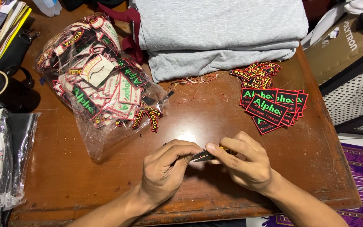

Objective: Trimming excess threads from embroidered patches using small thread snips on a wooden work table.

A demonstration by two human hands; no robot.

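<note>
Head view: a small dark embroidered patch is pinched between the left hand and the right hand, fingers closed on it, near the table's front edge. A yellow-handled tool seems held in the right hand; unclear. Trimming step judged in hand; next, a steady pinch is called for. Trimmed black patches with green lettering are stacked far right, a clear plastic bag of patches far left on the brown wooden table.

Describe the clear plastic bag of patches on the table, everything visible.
The clear plastic bag lies on its side at the left of the wooden table, crinkled, thin and glossy. It is stuffed with embroidered patches, black with red borders and green or yellow lettering, many showing pale backs. Its mouth faces the near edge, where the film lies flat and empty; a few patches sit at its right side. Neither hand touches it; it rests only on the table.
</note>
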